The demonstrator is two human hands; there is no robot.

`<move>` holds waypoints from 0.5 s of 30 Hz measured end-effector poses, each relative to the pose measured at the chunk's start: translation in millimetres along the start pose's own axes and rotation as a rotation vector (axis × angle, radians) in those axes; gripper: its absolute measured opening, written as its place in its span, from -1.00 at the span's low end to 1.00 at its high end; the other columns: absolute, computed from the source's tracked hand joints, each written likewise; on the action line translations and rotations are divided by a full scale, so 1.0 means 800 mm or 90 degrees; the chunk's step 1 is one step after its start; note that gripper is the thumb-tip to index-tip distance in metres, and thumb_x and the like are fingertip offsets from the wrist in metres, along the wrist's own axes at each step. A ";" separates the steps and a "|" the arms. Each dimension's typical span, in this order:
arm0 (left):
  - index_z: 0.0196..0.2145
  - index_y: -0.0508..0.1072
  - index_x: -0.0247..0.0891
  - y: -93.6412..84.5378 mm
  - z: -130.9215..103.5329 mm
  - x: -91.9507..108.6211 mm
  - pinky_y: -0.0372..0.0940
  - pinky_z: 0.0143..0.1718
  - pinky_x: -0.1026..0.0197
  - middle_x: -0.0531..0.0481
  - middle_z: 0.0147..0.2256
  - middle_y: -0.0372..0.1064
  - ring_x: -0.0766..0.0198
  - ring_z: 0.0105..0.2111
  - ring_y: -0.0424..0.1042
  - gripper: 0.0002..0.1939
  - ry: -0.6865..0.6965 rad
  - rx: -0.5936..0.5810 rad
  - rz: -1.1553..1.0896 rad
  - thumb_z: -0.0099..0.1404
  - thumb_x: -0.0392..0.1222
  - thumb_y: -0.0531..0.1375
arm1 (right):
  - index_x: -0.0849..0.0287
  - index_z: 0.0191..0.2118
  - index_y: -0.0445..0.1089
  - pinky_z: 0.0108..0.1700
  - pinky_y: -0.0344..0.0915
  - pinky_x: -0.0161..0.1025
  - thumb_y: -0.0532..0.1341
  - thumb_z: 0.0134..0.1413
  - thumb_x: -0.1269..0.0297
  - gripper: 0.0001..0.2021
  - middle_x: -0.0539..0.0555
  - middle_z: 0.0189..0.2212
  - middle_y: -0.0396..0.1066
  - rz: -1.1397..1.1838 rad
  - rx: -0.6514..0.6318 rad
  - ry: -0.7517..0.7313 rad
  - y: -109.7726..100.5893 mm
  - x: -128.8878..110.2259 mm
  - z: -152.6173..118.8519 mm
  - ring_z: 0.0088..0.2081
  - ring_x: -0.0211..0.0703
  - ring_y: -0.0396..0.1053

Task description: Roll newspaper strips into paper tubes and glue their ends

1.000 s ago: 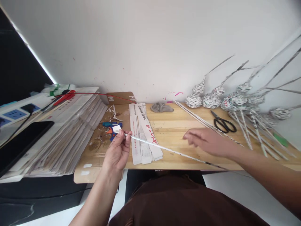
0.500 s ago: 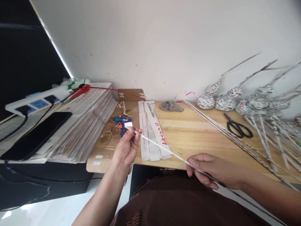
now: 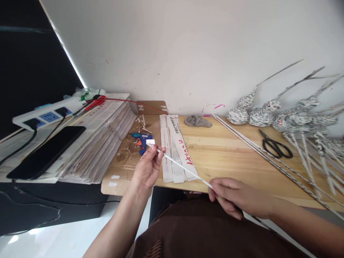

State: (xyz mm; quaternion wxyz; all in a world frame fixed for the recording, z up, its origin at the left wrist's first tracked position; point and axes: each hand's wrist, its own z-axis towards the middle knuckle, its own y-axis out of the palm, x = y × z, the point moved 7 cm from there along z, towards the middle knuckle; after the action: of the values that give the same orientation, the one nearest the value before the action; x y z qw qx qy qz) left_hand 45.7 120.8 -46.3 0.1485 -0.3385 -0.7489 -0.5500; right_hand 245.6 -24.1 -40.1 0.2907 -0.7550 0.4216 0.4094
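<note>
A thin rolled paper stick (image 3: pixel 185 169) slants down to the right between my two hands. My left hand (image 3: pixel 148 163) pinches its upper end, where a white paper flap sticks out above the fingertips. The fingers of my right hand (image 3: pixel 229 195) are wrapped round the stick farther down, in front of the table edge. Behind my left hand lies a blue glue gun (image 3: pixel 143 144) on brown cardboard (image 3: pixel 115 184). Printed paper strips (image 3: pixel 168 161) lie fanned on the wooden table (image 3: pixel 215 150), beyond the stick.
At left, a newspaper stack (image 3: pixel 99 143) bears a black phone (image 3: pixel 47 152) and a power strip (image 3: pixel 48 114). A grey cloth (image 3: pixel 197 121) lies near the wall. Long paper sticks (image 3: pixel 242 138), black scissors (image 3: pixel 276 147) and several woven paper gourds (image 3: pixel 262 117) are at right.
My right hand has slid a little up and left along the stick, nearer my left hand. My left hand keeps its pinch. The whole view has shifted slightly.
</note>
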 end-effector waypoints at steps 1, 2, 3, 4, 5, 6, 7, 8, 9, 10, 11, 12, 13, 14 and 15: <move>-0.44 0.46 -0.41 0.000 0.000 -0.001 0.44 -0.39 0.46 -0.05 -0.45 0.42 0.33 -0.37 0.52 -0.83 0.009 0.003 0.005 0.28 -0.42 0.12 | 0.17 -0.28 0.23 -0.47 0.11 -0.32 -0.06 0.24 -0.06 -0.62 -0.05 -0.61 0.19 -0.118 0.064 -0.034 -0.005 -0.009 0.001 -0.58 -0.29 0.17; -0.44 0.46 -0.41 0.001 0.000 -0.001 0.45 -0.38 0.45 -0.05 -0.45 0.43 0.32 -0.37 0.52 -0.83 0.018 0.005 0.009 0.28 -0.42 0.11 | 0.16 -0.27 0.24 -0.42 0.12 -0.29 -0.04 0.24 -0.01 -0.67 0.01 -0.54 0.27 -0.241 0.131 -0.065 -0.010 -0.018 0.000 -0.51 -0.24 0.23; -0.43 0.46 -0.41 0.001 0.000 -0.001 0.45 -0.37 0.45 -0.05 -0.45 0.43 0.32 -0.36 0.53 -0.83 0.026 0.006 0.011 0.29 -0.43 0.11 | 0.16 -0.27 0.25 -0.38 0.11 -0.27 -0.02 0.25 0.04 -0.71 0.05 -0.49 0.31 -0.354 0.189 -0.085 -0.012 -0.027 0.000 -0.45 -0.19 0.26; -0.43 0.46 -0.41 0.002 -0.001 -0.001 0.45 -0.36 0.44 -0.05 -0.45 0.43 0.32 -0.36 0.53 -0.83 0.030 0.005 0.012 0.29 -0.42 0.11 | 0.16 -0.28 0.24 -0.38 0.08 -0.25 -0.02 0.25 0.08 -0.74 0.07 -0.48 0.32 -0.440 0.230 -0.094 -0.012 -0.032 0.000 -0.44 -0.16 0.26; -0.42 0.47 -0.40 0.002 -0.001 -0.001 0.45 -0.36 0.43 -0.06 -0.44 0.44 0.31 -0.36 0.53 -0.83 0.033 0.003 0.012 0.29 -0.42 0.11 | 0.17 -0.29 0.23 -0.39 0.06 -0.24 -0.03 0.25 0.11 -0.75 0.07 -0.50 0.31 -0.491 0.251 -0.095 -0.011 -0.035 0.000 -0.45 -0.16 0.24; -0.42 0.47 -0.40 0.003 -0.002 -0.001 0.45 -0.35 0.42 -0.06 -0.44 0.44 0.30 -0.35 0.53 -0.83 0.034 0.000 0.012 0.29 -0.42 0.11 | 0.17 -0.30 0.22 -0.39 0.05 -0.24 -0.06 0.27 0.12 -0.74 0.06 -0.52 0.29 -0.502 0.255 -0.095 -0.010 -0.035 0.001 -0.46 -0.17 0.22; -0.42 0.47 -0.40 0.003 -0.003 -0.001 0.46 -0.36 0.42 -0.07 -0.44 0.44 0.29 -0.35 0.53 -0.83 0.032 -0.002 0.014 0.29 -0.41 0.11 | 0.17 -0.31 0.22 -0.39 0.05 -0.25 -0.08 0.28 0.11 -0.72 0.04 -0.54 0.26 -0.474 0.245 -0.098 -0.008 -0.032 0.002 -0.48 -0.19 0.21; -0.42 0.47 -0.41 0.003 -0.004 -0.001 0.46 -0.36 0.41 -0.07 -0.44 0.44 0.29 -0.35 0.53 -0.83 0.028 -0.004 0.016 0.29 -0.41 0.11 | 0.16 -0.32 0.22 -0.40 0.07 -0.27 -0.11 0.30 0.09 -0.69 0.01 -0.56 0.24 -0.411 0.219 -0.101 -0.007 -0.028 0.003 -0.49 -0.22 0.20; -0.42 0.47 -0.41 0.003 -0.005 -0.002 0.46 -0.36 0.41 -0.08 -0.44 0.44 0.28 -0.35 0.53 -0.83 0.023 -0.006 0.017 0.29 -0.40 0.11 | 0.16 -0.32 0.22 -0.42 0.09 -0.29 -0.13 0.31 0.05 -0.65 -0.02 -0.58 0.21 -0.323 0.176 -0.096 -0.005 -0.022 0.005 -0.52 -0.26 0.18; -0.43 0.47 -0.41 0.003 -0.006 -0.002 0.46 -0.37 0.41 -0.08 -0.44 0.44 0.28 -0.35 0.54 -0.83 0.017 -0.009 0.018 0.29 -0.40 0.11 | 0.16 -0.32 0.21 -0.45 0.10 -0.32 -0.15 0.30 0.01 -0.62 -0.05 -0.61 0.17 -0.216 0.121 -0.080 -0.002 -0.013 0.007 -0.56 -0.30 0.15; -0.43 0.47 -0.41 0.004 -0.007 -0.003 0.46 -0.37 0.41 -0.08 -0.44 0.44 0.28 -0.35 0.54 -0.83 0.010 -0.011 0.018 0.29 -0.40 0.11 | 0.16 -0.32 0.19 -0.50 0.08 -0.35 -0.15 0.29 -0.04 -0.60 -0.09 -0.64 0.12 -0.104 0.057 -0.056 0.002 -0.005 0.008 -0.62 -0.34 0.11; -0.42 0.47 -0.41 0.004 -0.007 -0.004 0.46 -0.38 0.42 -0.08 -0.44 0.44 0.28 -0.36 0.54 -0.83 0.003 -0.011 0.017 0.29 -0.40 0.12 | 0.16 -0.34 0.17 -0.56 0.05 -0.37 -0.14 0.27 -0.08 -0.59 -0.14 -0.68 0.04 0.001 -0.007 -0.031 0.007 0.003 0.009 -0.67 -0.37 0.04; -0.42 0.48 -0.41 0.004 -0.007 -0.005 0.46 -0.38 0.42 -0.08 -0.44 0.44 0.28 -0.36 0.54 -0.83 -0.003 -0.011 0.016 0.29 -0.40 0.12 | 0.15 -0.35 0.14 -0.60 0.00 -0.39 -0.11 0.25 -0.10 -0.59 -0.18 -0.72 -0.03 0.088 -0.062 -0.011 0.011 0.008 0.008 -0.72 -0.39 -0.03; -0.42 0.48 -0.41 0.005 -0.007 -0.006 0.46 -0.38 0.42 -0.07 -0.44 0.44 0.29 -0.36 0.53 -0.84 -0.006 -0.009 0.015 0.28 -0.40 0.12 | 0.15 -0.36 0.13 -0.63 -0.03 -0.39 -0.09 0.24 -0.11 -0.60 -0.21 -0.73 -0.09 0.146 -0.099 0.000 0.013 0.010 0.008 -0.74 -0.40 -0.08; -0.42 0.48 -0.41 0.005 -0.007 -0.007 0.46 -0.38 0.43 -0.07 -0.45 0.44 0.29 -0.37 0.53 -0.84 -0.007 -0.006 0.016 0.28 -0.40 0.12 | 0.14 -0.37 0.12 -0.64 -0.04 -0.39 -0.08 0.24 -0.11 -0.60 -0.21 -0.74 -0.12 0.169 -0.113 0.003 0.014 0.011 0.008 -0.74 -0.39 -0.09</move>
State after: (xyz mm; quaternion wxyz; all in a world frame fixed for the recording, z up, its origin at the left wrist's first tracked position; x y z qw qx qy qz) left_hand 51.8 114.3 -44.8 0.1497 -0.3518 -0.7425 -0.5500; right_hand 236.2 -27.9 -52.0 0.1653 -0.7165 0.4803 0.4782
